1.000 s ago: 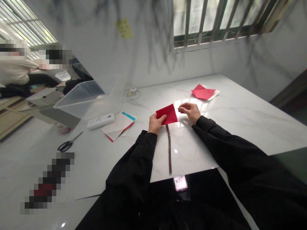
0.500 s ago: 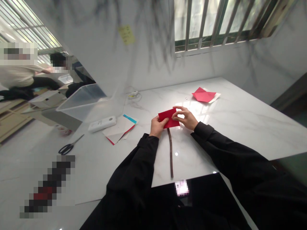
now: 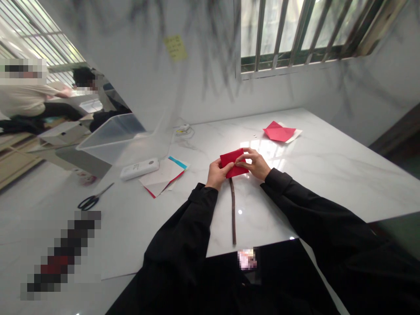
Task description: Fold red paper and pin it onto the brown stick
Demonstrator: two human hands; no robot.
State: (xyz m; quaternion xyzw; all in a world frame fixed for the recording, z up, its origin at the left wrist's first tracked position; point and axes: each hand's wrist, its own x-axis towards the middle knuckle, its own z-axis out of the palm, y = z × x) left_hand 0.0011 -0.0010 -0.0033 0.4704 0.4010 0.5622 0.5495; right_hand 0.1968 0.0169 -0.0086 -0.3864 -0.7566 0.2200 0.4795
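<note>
Both hands hold a folded red paper just above the white marble table. My left hand pinches its left edge, thumb on top. The fingers of my right hand press on its right side. A thin brown stick lies on the table below the paper, pointing toward me.
A second red folded paper on a white sheet lies far right. To the left are coloured paper sheets, a white power strip, black scissors and a clear plastic bin. Other people sit in the background at left.
My right hand came in from the right and took hold of the red paper, which is now folded smaller. My left hand stayed on its left edge.
</note>
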